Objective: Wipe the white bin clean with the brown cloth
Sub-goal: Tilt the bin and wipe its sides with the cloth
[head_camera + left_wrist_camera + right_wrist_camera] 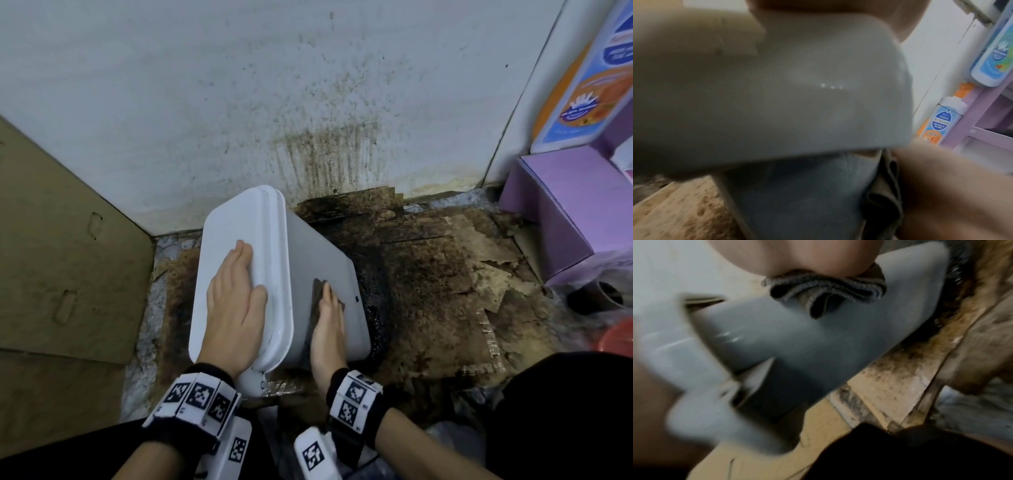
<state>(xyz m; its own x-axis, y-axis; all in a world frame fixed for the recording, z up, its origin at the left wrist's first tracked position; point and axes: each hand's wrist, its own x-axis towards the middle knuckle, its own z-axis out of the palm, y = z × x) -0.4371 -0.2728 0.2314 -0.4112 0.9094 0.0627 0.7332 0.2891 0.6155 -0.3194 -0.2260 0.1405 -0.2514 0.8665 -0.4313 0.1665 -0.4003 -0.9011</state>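
The white bin (308, 246) stands tilted on a stained floor, its shut lid (236, 219) facing up and left. My left hand (233, 301) lies flat on the lid with straight fingers. My right hand (329, 322) presses the folded brown cloth (317, 294) flat against the bin's right side wall. In the right wrist view the cloth (826, 288) bunches in folds under my palm against the grey-looking wall (818, 344). The left wrist view shows the lid's rim (777, 97) close up and blurred, with the cloth (888, 194) and my right hand (953, 186) beside the wall.
A dirty white wall (274, 85) rises behind the bin. Stained, torn cardboard (445, 274) covers the floor to the right. A brown cardboard sheet (61, 246) leans at the left. A purple box (561, 212) and a red object (616, 339) sit at the right.
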